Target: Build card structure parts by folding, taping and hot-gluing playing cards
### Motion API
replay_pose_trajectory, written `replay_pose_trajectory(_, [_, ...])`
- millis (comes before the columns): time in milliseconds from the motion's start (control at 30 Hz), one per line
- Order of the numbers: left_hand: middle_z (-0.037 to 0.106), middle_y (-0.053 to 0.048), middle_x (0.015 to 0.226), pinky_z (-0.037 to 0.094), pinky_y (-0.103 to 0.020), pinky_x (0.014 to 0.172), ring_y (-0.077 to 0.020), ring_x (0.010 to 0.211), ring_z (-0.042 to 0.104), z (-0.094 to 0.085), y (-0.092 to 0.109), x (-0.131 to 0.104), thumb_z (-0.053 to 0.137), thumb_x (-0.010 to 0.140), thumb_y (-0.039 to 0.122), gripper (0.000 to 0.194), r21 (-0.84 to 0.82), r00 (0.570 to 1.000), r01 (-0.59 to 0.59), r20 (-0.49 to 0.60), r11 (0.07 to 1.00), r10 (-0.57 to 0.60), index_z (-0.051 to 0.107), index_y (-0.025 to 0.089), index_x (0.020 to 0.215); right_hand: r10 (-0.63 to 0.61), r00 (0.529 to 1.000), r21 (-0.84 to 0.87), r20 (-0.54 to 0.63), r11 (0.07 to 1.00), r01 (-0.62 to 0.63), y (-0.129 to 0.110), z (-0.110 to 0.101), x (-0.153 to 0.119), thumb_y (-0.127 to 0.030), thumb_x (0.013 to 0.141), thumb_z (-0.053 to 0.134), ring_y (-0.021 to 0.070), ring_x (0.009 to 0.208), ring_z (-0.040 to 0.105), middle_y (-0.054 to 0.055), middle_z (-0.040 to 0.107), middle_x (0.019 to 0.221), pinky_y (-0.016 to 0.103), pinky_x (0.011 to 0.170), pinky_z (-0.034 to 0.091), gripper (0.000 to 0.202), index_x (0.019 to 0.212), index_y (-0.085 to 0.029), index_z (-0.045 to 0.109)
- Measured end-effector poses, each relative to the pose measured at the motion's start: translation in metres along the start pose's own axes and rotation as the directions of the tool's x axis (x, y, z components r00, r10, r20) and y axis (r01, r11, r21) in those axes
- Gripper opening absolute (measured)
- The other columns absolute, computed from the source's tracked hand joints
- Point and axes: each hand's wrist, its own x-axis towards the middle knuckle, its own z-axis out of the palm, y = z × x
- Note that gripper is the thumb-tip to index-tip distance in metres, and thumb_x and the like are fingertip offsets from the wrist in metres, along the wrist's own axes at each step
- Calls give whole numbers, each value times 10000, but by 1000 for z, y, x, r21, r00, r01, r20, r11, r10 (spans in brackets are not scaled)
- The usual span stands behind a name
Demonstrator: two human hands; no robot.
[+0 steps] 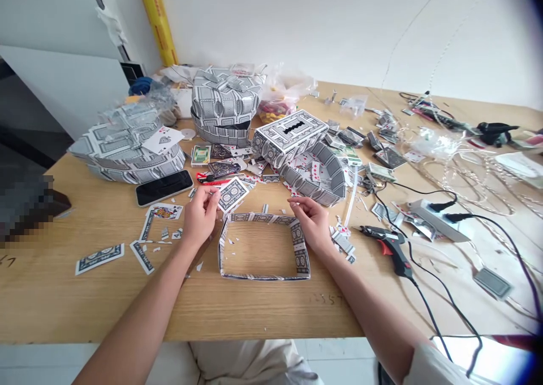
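Observation:
My left hand [201, 215] pinches a playing card [233, 195] by its left edge, its patterned back facing up. Below that card, a rectangular frame [265, 277] made of folded playing cards lies on the table; bare wood shows through its middle. My right hand [311, 221] is at the frame's far right corner, thumb and fingertips drawn together; whether anything small is between them I cannot make out. Left of the frame are cut card strips [142, 257], a face card piece [165, 211] and a back-patterned card [100, 258].
A glue gun [392, 246] and power strip [439, 220] with cables are at right. Behind stand a card-covered box [291, 137], an open card tray [331, 187] and woven card boxes [127, 142]. A phone [164, 188] and red cutter [216, 181] lie ahead.

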Motion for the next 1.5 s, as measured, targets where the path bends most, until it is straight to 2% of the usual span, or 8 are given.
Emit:
replay_pose_trajectory(300, [676,35,690,467,-265,574,-148,528,604,-1,1,2,609,1018,481,252,18,1000,-7,22,1000,7,665,240,1066,1,1000,1,7,1000,-1,-1,-1,0,-554,887,716,134,562,289,-67,389,599,303,547,197,410,999,-162,764])
replay_pose_trajectory(600, [698,19,712,498,-265,616,-169,617,678,-2,5,2,615,1012,467,245,28,999,-11,36,1000,10,677,235,1059,7,1000,8,10,1000,-7,0,0,0,-568,878,719,133,562,298,-53,440,605,299,539,201,423,996,-163,754])
replay_pose_trajectory(900, [692,24,699,506,-273,641,-163,597,658,-3,5,2,624,1004,466,248,42,999,-12,43,999,10,690,231,1045,3,1000,1,10,1000,-3,0,-1,-1,-532,890,718,131,558,290,-66,393,591,302,546,193,396,999,-154,761])
replay_pose_trajectory(1267, [675,27,682,504,-280,638,-169,584,644,-3,4,2,609,1011,476,254,58,999,-19,39,998,16,691,238,1050,-1,1000,-4,14,1000,1,2,0,1,-583,873,708,138,559,307,-49,450,608,304,544,204,421,988,-180,754])
replay_pose_trajectory(1500, [662,28,673,513,-283,650,-170,588,641,-3,4,3,607,1015,493,271,73,999,-28,40,997,25,703,242,1051,3,1000,-5,15,1000,-3,2,0,0,-576,876,711,136,559,295,-59,412,598,303,546,200,419,997,-178,761])
